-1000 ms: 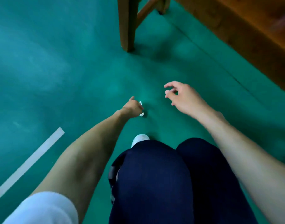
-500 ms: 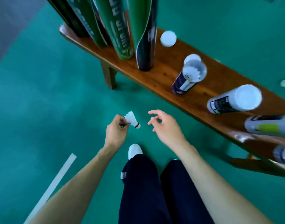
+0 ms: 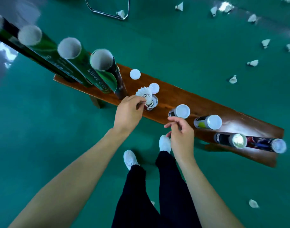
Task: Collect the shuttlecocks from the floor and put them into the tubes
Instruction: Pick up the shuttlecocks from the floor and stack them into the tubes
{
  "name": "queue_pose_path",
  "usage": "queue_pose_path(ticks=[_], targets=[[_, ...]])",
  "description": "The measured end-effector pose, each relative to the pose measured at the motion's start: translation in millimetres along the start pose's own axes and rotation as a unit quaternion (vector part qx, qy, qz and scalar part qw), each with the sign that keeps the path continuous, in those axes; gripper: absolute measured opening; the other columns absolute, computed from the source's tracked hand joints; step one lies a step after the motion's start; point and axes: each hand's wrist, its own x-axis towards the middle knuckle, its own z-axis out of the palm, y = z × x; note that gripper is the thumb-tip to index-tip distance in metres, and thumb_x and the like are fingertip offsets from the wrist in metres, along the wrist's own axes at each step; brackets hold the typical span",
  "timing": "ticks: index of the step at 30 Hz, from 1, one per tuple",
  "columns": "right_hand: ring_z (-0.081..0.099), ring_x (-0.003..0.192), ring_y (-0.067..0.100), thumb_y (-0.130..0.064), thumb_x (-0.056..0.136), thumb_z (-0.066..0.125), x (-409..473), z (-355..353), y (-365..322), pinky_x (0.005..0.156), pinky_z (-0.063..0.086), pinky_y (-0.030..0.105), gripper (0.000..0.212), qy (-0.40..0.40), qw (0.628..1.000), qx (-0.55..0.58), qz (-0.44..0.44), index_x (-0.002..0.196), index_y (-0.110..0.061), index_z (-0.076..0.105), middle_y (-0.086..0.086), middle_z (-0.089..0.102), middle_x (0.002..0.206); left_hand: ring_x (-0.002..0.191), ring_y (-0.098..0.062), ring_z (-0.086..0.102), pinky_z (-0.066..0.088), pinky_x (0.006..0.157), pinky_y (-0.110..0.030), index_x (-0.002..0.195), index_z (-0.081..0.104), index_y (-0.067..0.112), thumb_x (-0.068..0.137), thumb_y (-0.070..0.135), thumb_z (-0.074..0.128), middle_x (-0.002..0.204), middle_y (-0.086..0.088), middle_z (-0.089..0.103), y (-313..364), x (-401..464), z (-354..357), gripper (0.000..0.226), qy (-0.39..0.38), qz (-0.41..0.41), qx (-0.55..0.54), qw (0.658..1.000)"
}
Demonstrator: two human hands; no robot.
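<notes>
My left hand (image 3: pixel 128 112) pinches a white shuttlecock (image 3: pixel 145 94), cork end down, right over the mouth of an open tube (image 3: pixel 153 104) that stands on the wooden bench (image 3: pixel 206 104). Another shuttlecock seems to sit inside that tube. My right hand (image 3: pixel 182 135) hangs in front of the bench with loosely curled fingers and holds nothing. Several loose shuttlecocks lie on the green floor at the upper right, one of them (image 3: pixel 253 63), and one shuttlecock (image 3: pixel 253 203) lies at the lower right.
Several tall capped tubes (image 3: pixel 98 68) stand at the bench's left end. Capped tubes (image 3: pixel 180 111) (image 3: pixel 208 122) and dark tubes (image 3: pixel 231 139) stand to the right. Two loose white caps (image 3: pixel 135 74) lie on the bench. A metal chair frame (image 3: pixel 108 13) stands beyond. My feet (image 3: pixel 130 158) are below.
I have stood up from the floor. My left hand picked up the shuttlecock and carried it up to the open tube on the bench. The right hand stayed empty.
</notes>
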Motion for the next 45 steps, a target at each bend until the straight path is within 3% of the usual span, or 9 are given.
queue_pose_path(ticks=[4,7,13,20,27,31,35,40,45], targets=[[0.061,0.058,0.01,-0.007,0.102,0.047,30.8,-22.1,2.8,0.06,0.047,0.016,0.038,0.016,1.0,-0.007,0.006,0.093,-0.035,0.072,-0.007,0.074,0.086,0.1,-0.027,0.057,0.049,0.078,-0.036,0.11,0.072,0.018,0.095,0.015,0.063,0.109,0.002,0.072,-0.3,39.4,52.9,0.018,-0.084,-0.021,0.106,0.991],[0.063,0.062,0.011,-0.007,0.103,0.045,66.6,-32.6,-6.0,0.06,0.046,0.013,0.042,0.005,0.999,-0.048,0.006,0.091,-0.038,0.071,-0.014,0.072,0.091,0.118,-0.027,0.052,0.048,0.096,-0.039,0.131,0.063,0.022,0.097,0.016,0.058,0.138,0.006,0.059,-7.8,45.8,76.3,0.034,-0.186,-0.066,0.152,0.969],[0.069,0.09,0.014,-0.011,0.104,0.048,175.2,-3.5,-37.1,0.078,0.053,0.027,0.028,-0.05,0.983,-0.17,-0.041,0.103,-0.028,0.07,-0.012,0.072,0.104,0.099,-0.012,0.062,0.051,0.08,-0.029,0.114,0.068,0.03,0.094,0.018,0.065,0.126,0.015,0.059,-11.3,46.8,59.7,0.024,-0.144,-0.143,0.088,0.975],[0.059,0.118,0.036,-0.015,0.1,0.055,294.8,84.6,-8.7,0.089,0.047,0.04,0.042,-0.251,0.829,-0.494,-0.073,0.14,-0.023,0.054,0.011,0.054,0.134,0.08,0.006,0.058,0.04,0.07,-0.003,0.098,0.07,0.035,0.094,0.02,0.067,0.105,0.018,0.063,-7.0,55.7,46.7,0.015,-0.108,-0.245,0.033,0.963],[0.038,0.135,0.049,-0.058,0.081,0.08,331.4,120.0,45.0,0.097,0.05,0.051,0.109,-0.307,0.73,-0.609,-0.049,0.162,-0.029,0.013,0.021,0.017,0.16,0.085,0.007,0.057,0.039,0.059,-0.006,0.098,0.07,0.032,0.096,0.024,0.065,0.1,0.018,0.064,-5.2,58.0,52.7,0.01,-0.096,-0.328,-0.001,0.94],[0.043,0.126,0.05,-0.062,0.091,0.065,342.8,131.0,67.1,0.081,0.051,0.044,0.09,-0.277,0.702,-0.646,-0.116,0.159,-0.028,0.017,0.024,0.015,0.158,0.083,0.01,0.056,0.04,0.058,-0.005,0.099,0.071,0.032,0.095,0.022,0.064,0.093,0.022,0.062,-7.1,58.9,53.9,0.012,-0.104,-0.345,0.0,0.933],[0.042,0.129,0.044,-0.036,0.107,0.053,345.8,129.0,73.4,0.091,0.052,0.044,0.07,-0.268,0.642,-0.685,-0.215,0.16,-0.007,0.018,0.021,0.021,0.159,0.081,0.012,0.056,0.039,0.056,-0.004,0.096,0.071,0.033,0.095,0.018,0.063,0.087,0.024,0.06,-8.0,64.2,55.3,0.017,-0.093,-0.361,-0.001,0.928],[0.064,0.098,0.045,-0.032,0.089,0.062,348.3,114.3,57.4,0.069,0.043,0.041,0.064,-0.269,0.742,-0.598,-0.141,0.14,-0.004,0.035,0.022,0.039,0.139,0.088,0.014,0.054,0.038,0.062,-0.001,0.096,0.07,0.035,0.096,0.022,0.06,0.09,0.025,0.06,-12.2,68.1,61.6,0.016,-0.104,-0.342,0.009,0.934],[0.054,0.092,0.04,-0.038,0.087,0.044,332.7,87.9,16.8,0.077,0.034,0.04,0.034,-0.193,0.903,-0.384,-0.004,0.111,-0.015,0.041,0.016,0.058,0.109,0.085,0.012,0.057,0.035,0.064,0.003,0.093,0.07,0.034,0.095,0.021,0.057,0.102,0.018,0.067,-12.2,74.4,52.3,0.019,-0.108,-0.323,0.011,0.94]])
